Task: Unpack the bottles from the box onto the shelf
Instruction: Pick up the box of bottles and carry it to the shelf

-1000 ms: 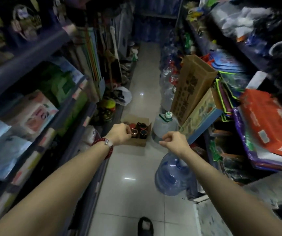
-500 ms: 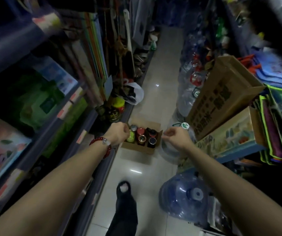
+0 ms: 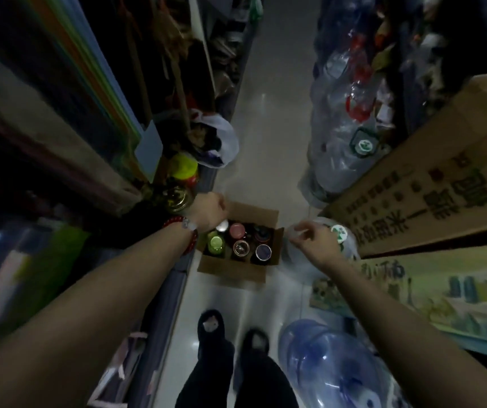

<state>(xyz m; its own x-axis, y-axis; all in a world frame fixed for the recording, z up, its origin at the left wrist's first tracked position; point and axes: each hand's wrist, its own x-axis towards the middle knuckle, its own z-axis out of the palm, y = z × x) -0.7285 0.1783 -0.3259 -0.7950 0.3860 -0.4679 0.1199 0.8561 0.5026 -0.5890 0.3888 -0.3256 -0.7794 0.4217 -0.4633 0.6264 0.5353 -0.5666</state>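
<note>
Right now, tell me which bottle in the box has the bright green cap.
The bottle in the box's front-left corner, nearest the left hand; its neighbours' caps are silver, pink, clear and dark.

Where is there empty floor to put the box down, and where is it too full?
Bare floor runs up the aisle beyond the box, between the white bag and the clear jugs. Beside the box it is crowded: the blue jug and cartons on the right, jars on the left.
</note>
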